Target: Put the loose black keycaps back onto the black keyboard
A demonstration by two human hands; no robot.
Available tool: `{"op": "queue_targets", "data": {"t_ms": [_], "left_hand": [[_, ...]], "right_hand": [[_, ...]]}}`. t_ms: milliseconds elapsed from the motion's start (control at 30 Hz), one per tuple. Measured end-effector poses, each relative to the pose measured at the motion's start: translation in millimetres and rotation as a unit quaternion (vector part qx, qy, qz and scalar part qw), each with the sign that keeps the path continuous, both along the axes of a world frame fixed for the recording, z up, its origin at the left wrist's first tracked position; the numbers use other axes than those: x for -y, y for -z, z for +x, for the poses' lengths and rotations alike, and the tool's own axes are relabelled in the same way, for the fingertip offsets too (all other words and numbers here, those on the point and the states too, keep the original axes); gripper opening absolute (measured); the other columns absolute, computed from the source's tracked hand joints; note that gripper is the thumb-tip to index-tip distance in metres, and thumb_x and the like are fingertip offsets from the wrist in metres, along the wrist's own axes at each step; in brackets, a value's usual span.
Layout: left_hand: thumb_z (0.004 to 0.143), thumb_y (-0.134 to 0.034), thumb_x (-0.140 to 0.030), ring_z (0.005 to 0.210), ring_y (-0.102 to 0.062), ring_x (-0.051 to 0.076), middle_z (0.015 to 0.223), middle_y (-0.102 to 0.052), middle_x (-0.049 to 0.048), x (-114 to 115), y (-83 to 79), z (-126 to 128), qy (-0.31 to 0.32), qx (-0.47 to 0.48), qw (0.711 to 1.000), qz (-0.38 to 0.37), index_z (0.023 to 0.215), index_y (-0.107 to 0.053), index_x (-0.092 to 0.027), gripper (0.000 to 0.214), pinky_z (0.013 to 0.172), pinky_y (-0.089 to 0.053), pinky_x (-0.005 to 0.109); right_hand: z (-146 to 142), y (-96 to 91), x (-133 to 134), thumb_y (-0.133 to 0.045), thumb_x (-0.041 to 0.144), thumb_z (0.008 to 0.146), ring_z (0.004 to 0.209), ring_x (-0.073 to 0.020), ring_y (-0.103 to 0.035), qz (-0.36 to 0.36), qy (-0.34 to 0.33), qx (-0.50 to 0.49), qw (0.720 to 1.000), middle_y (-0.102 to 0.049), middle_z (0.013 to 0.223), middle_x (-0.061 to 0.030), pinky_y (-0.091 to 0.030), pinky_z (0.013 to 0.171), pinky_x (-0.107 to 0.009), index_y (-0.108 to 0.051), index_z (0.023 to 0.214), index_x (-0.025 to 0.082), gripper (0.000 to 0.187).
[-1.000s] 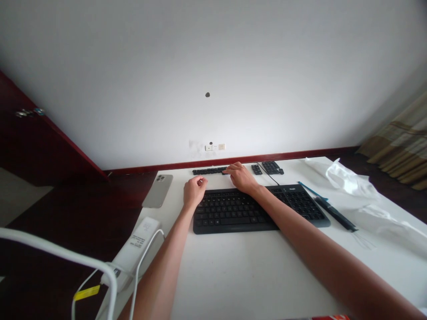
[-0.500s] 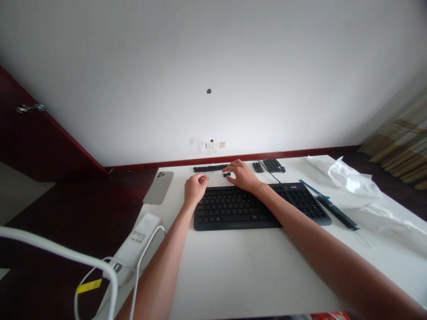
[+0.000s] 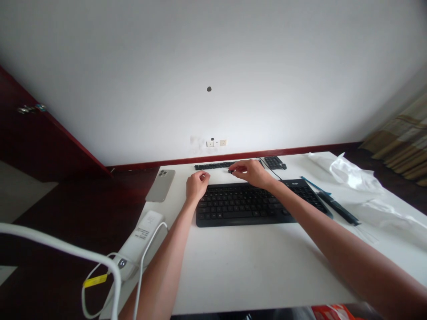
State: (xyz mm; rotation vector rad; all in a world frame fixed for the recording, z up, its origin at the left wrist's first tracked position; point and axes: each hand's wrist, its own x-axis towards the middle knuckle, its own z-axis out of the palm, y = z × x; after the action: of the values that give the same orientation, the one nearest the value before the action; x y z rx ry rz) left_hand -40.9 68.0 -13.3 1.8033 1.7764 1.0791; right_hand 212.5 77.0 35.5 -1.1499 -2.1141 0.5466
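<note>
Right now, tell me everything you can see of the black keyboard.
The black keyboard is full-size, seemingly matte plastic, lying flat on the white table, long edge toward the person. A black cable leaves its far edge. The right forearm crosses above its number-pad end; the left hand sits by its far left corner, contact unclear.

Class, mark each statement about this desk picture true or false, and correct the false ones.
1. The right hand pinches a small black keycap beyond the black keyboard. True.
2. The grey smartphone lies right of the keyboard. False: it lies left of it, camera side up.
3. The left hand lies flat on the keys. False: it is loosely curled at the keyboard's far left corner.
4. A row of loose black keycaps lies near the white table's far edge. True.
</note>
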Motion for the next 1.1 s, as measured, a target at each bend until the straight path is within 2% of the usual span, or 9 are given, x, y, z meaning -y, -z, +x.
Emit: {"op": "queue_targets", "data": {"t_ms": [67,200,300,400,567,733,933,1100], "left_hand": [[0.090,-0.060,-0.035,0.073,-0.066,0.020,0.077,-0.074,0.0044,-0.2,0.3,-0.1,0.004,-0.004,1.000,0.001,0.084,-0.076,-0.023,0.022,0.070,-0.042,0.028],[0.090,-0.059,-0.037,0.070,-0.064,0.019,0.074,-0.073,0.0035,-0.6,2.1,-0.1,0.001,-0.015,1.000,0.002,0.082,-0.076,-0.024,0.023,0.066,-0.039,0.027],[0.090,-0.058,-0.039,0.067,-0.062,0.019,0.070,-0.071,0.0025,-0.6,3.8,-0.3,0.005,-0.022,1.000,0.014,0.081,-0.075,-0.023,0.025,0.064,-0.038,0.027],[0.091,-0.057,-0.039,0.066,-0.061,0.018,0.069,-0.070,0.0019,-0.7,4.6,-0.7,0.008,-0.023,1.000,0.017,0.081,-0.075,-0.023,0.026,0.064,-0.038,0.027],[0.091,-0.057,-0.039,0.068,-0.062,0.018,0.072,-0.072,0.0024,-0.9,4.1,-0.7,0.011,-0.022,1.000,0.011,0.083,-0.076,-0.023,0.026,0.066,-0.039,0.027],[0.090,-0.057,-0.038,0.070,-0.063,0.018,0.075,-0.073,0.0026,-0.1,4.1,0.0,0.016,-0.013,1.000,0.014,0.083,-0.076,-0.024,0.025,0.066,-0.040,0.027],[0.090,-0.058,-0.038,0.070,-0.064,0.019,0.074,-0.073,0.0021,0.6,3.9,-0.5,0.018,-0.015,1.000,0.017,0.081,-0.075,-0.024,0.024,0.066,-0.041,0.028],[0.090,-0.058,-0.037,0.072,-0.065,0.019,0.078,-0.075,0.0029,0.6,3.6,-0.6,0.019,-0.012,1.000,0.018,0.081,-0.075,-0.024,0.024,0.069,-0.042,0.028]], "right_hand": [[16.1,-0.2,15.9,-0.069,0.031,0.087,0.086,-0.0218,-0.074,-0.049,0.002,-0.021,0.999,-0.080,0.096,-0.0038,-0.060,0.084,-0.035,-0.080,0.102,0.023,0.020],[40.6,11.0,42.1,-0.073,0.040,0.085,0.093,-0.0236,-0.075,-0.145,0.013,-0.096,0.985,-0.080,0.100,-0.0044,-0.061,0.091,-0.038,-0.078,0.102,0.022,0.025],[45.8,17.5,49.4,-0.077,0.043,0.081,0.096,-0.0245,-0.075,-0.181,0.002,-0.127,0.975,-0.080,0.100,-0.0052,-0.060,0.093,-0.040,-0.077,0.101,0.020,0.030],[44.3,16.8,50.5,-0.077,0.044,0.081,0.092,-0.0243,-0.075,-0.195,-0.033,-0.091,0.976,-0.080,0.097,-0.0043,-0.061,0.090,-0.039,-0.079,0.101,0.021,0.030],[43.2,11.7,53.6,-0.071,0.041,0.086,0.083,-0.0219,-0.074,-0.162,-0.048,-0.015,0.986,-0.080,0.097,-0.0029,-0.061,0.079,-0.035,-0.082,0.101,0.024,0.025],[43.1,11.1,57.8,-0.069,0.034,0.090,0.091,-0.0218,-0.074,-0.124,-0.062,0.022,0.990,-0.080,0.101,-0.0009,-0.060,0.080,-0.033,-0.081,0.100,0.028,0.017],[34.8,2.4,65.4,-0.066,0.026,0.092,0.089,-0.0208,-0.075,-0.083,-0.076,0.060,0.992,-0.079,0.101,-0.0026,-0.060,0.078,-0.031,-0.080,0.097,0.026,0.015],[27.1,-1.9,71.9,-0.064,0.015,0.092,0.082,-0.0198,-0.073,-0.034,-0.063,0.115,0.991,-0.077,0.095,-0.0033,-0.059,0.074,-0.031,-0.081,0.095,0.024,0.019]]}}
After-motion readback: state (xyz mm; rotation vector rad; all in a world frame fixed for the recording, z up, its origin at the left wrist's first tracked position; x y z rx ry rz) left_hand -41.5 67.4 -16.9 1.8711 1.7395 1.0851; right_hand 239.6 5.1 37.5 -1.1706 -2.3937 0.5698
